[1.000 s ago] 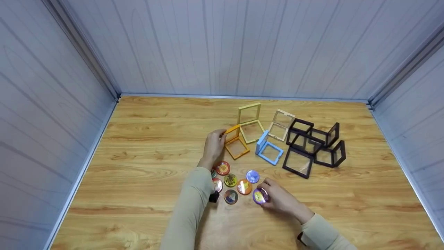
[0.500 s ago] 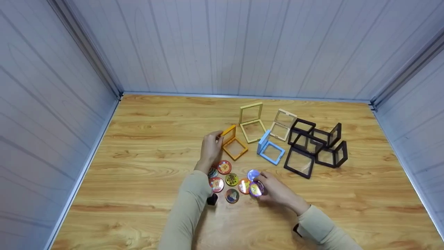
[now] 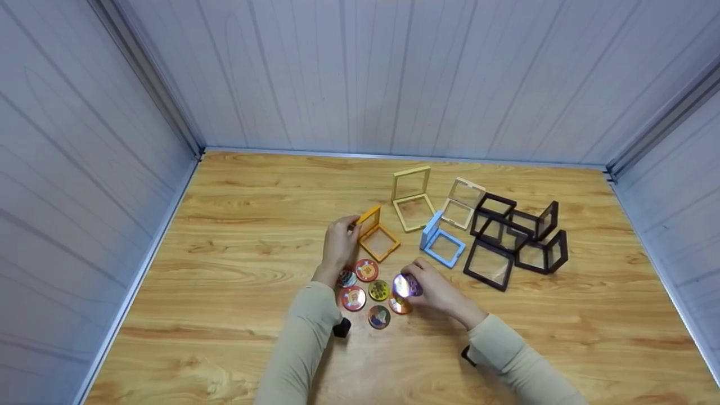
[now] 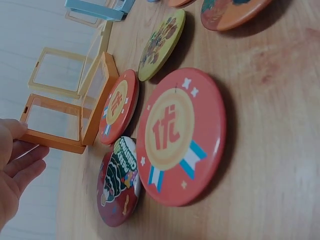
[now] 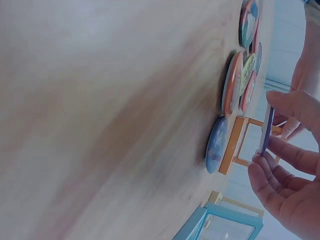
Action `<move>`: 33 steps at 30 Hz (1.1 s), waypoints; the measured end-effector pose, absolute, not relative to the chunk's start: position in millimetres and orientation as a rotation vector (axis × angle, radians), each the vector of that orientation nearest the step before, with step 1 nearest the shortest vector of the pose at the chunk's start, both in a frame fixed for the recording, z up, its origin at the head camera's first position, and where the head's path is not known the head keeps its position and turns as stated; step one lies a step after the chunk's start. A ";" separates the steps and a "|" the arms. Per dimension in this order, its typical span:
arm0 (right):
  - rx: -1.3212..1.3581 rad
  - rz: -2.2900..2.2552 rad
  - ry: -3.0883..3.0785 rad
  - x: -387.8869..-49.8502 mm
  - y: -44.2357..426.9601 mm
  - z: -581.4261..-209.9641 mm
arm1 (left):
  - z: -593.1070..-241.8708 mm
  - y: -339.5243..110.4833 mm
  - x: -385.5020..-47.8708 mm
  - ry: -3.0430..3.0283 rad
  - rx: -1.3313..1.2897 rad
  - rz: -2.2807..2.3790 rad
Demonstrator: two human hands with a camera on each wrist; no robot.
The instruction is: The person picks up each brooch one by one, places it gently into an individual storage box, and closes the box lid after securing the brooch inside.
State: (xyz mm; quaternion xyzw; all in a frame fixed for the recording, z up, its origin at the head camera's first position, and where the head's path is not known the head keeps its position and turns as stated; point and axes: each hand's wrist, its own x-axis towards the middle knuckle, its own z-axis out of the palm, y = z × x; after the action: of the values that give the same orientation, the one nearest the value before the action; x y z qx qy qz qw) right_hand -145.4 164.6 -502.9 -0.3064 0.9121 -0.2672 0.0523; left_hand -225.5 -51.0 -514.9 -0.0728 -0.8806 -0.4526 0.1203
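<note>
My left hand pinches the side edge of the raised lid of an orange hinged display frame, whose base lies on the table. Between right thumb and fingers, the right hand holds a round purple button badge above the table; it appears edge-on in the right wrist view. Under it lie an orange badge and a blue badge, the latter hidden in the head view. Nearer the left wrist lie red badges, a Christmas-tree badge, a yellow badge and a dark badge.
Right of the orange frame stand a light-blue frame, a yellow frame and a cream frame, all opened. Several black frames lie overlapping farther right. Pale panel walls enclose the wooden table at back and sides.
My right hand has lifted the purple badge and carried it up and left, over the blue and orange badges. The left hand keeps its hold on the orange frame, which has shifted slightly left.
</note>
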 end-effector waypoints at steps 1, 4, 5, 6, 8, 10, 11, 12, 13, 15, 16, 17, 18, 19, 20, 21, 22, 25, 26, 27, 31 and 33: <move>-0.929 -0.820 2.777 -147.7 163.0 -502.7 | -514.9 -51.4 -224.8 -2.573 -0.208 -1.327; -0.912 -0.840 2.786 -154.3 158.0 -501.5 | -515.5 -52.1 -223.2 -2.561 -0.215 -1.325; -0.907 -0.846 2.791 -156.6 156.3 -501.3 | -515.7 -52.3 -222.7 -2.555 -0.217 -1.325; -0.908 -0.851 2.798 -159.0 154.8 -501.3 | -516.0 -52.4 -222.2 -2.549 -0.219 -1.326; -0.902 -0.861 2.811 -163.6 151.6 -501.2 | -516.5 -52.8 -221.6 -2.534 -0.229 -1.311; -0.893 -0.860 2.825 -167.9 148.5 -501.3 | -517.0 -53.3 -221.0 -2.525 -0.238 -1.288; -0.883 -0.863 2.831 -169.7 147.0 -501.4 | -517.2 -53.5 -220.7 -2.520 -0.243 -1.277; -0.873 -0.861 2.836 -171.6 145.5 -501.6 | -517.6 -53.7 -220.5 -2.517 -0.249 -1.267; -0.863 -0.855 2.842 -173.6 144.1 -502.0 | -517.8 -53.9 -220.2 -2.515 -0.254 -1.257; -0.839 -0.853 2.848 -177.1 141.6 -502.9 | -517.9 -54.4 -219.1 -2.515 -0.257 -1.253; -0.828 -0.851 2.851 -179.0 140.3 -503.5 | -517.9 -54.6 -218.6 -2.517 -0.254 -1.259; -0.822 -0.854 2.852 -180.8 139.4 -504.4 | -517.8 -54.8 -217.9 -2.519 -0.250 -1.264; -0.818 -0.855 2.855 -182.9 138.4 -505.2 | -517.6 -55.0 -217.3 -2.520 -0.248 -1.269; -0.817 -0.862 2.856 -184.9 137.4 -506.0 | -517.3 -55.0 -216.7 -2.523 -0.243 -1.278; -0.814 -0.870 2.856 -186.8 136.5 -506.6 | -517.0 -55.0 -216.0 -2.526 -0.237 -1.282; -0.811 -0.868 2.860 -189.0 135.5 -507.2 | -517.1 -54.9 -215.6 -2.526 -0.235 -1.285; -0.810 -0.867 2.864 -190.9 134.7 -507.9 | -517.2 -54.9 -215.1 -2.525 -0.235 -1.288; -0.788 -0.860 2.872 -196.2 132.1 -509.8 | -518.0 -54.8 -214.0 -2.524 -0.241 -1.288; -0.776 -0.852 2.877 -197.7 131.0 -510.3 | -518.4 -55.0 -213.9 -2.522 -0.243 -1.284; -0.765 -0.846 2.880 -198.9 130.0 -510.8 | -518.8 -55.1 -213.8 -2.520 -0.245 -1.286; -0.717 -0.838 2.887 -203.7 124.8 -512.3 | -519.2 -55.3 -213.1 -2.532 -0.232 -1.302; -0.698 -0.851 2.887 -206.3 122.5 -513.4 | -519.2 -55.2 -212.5 -2.539 -0.220 -1.316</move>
State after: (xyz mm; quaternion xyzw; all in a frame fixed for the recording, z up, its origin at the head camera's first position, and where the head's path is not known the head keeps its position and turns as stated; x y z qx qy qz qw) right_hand -206.3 122.5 -513.4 -0.2258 0.9341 -0.2754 0.0258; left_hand -212.5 -55.2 -519.2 -0.0761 -0.8770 -0.4546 0.1360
